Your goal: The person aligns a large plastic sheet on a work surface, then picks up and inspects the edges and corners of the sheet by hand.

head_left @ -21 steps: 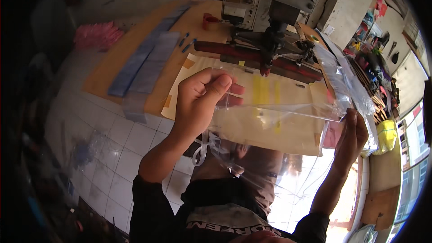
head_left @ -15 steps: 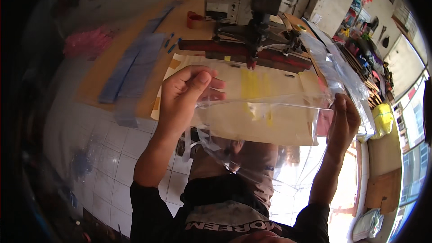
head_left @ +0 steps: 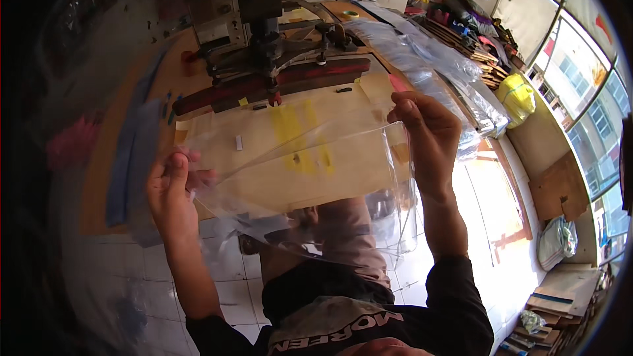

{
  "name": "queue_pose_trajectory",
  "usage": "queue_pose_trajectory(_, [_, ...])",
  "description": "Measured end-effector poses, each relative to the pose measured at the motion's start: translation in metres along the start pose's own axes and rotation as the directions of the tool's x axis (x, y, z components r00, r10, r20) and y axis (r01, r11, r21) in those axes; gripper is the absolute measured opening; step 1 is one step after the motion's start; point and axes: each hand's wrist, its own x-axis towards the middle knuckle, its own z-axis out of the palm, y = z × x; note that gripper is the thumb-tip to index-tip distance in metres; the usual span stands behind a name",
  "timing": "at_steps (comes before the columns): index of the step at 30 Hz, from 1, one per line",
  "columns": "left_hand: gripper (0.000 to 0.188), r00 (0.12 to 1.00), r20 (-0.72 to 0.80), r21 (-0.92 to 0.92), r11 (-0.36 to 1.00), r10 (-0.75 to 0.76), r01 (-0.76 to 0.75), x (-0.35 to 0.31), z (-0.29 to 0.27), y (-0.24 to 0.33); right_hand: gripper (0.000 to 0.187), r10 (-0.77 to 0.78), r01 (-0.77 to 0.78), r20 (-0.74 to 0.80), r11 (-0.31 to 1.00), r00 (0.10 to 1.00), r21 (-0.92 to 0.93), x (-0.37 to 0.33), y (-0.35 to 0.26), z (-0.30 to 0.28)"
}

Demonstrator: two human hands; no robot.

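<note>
Plastic sheeting (head_left: pixel 310 175), clear, stretches between left hand (head_left: pixel 170 184) and right hand (head_left: pixel 430 133), each pinching an edge, partly above the surface (head_left: pixel 177 80).

Daylight enters by windows (head_left: pixel 583 109) right of the press (head_left: pixel 267 53); floor (head_left: pixel 484 201) below-right of it glares white. Left of it, a pink bundle (head_left: pixel 72 142) is dim, blurred; the windows curve.

Black short-sleeved shirt (head_left: pixel 435 320) with grey chest panel (head_left: pixel 330 312) and pale lettering (head_left: pixel 372 325), brownish trousers (head_left: pixel 369 271)
</note>
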Motion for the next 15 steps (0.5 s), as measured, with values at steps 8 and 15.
queue_pose_trajectory(8, [0.023, 0.997, -0.038, 0.026, 0.998, 0.063, -0.062, 0.0045, -0.0022, -0.0035, 0.014, 0.010, -0.010, -0.003, 0.999, 1.000, 0.044, 0.0000, 0.0026, -0.0023])
queue_pose_trajectory(15, [0.023, 0.995, -0.060, 0.031, 0.997, 0.078, -0.076, 0.0032, -0.0019, -0.0042, 0.015, 0.014, -0.016, 0.040, 0.998, 0.999, 0.062, 0.0010, 0.0036, -0.0043])
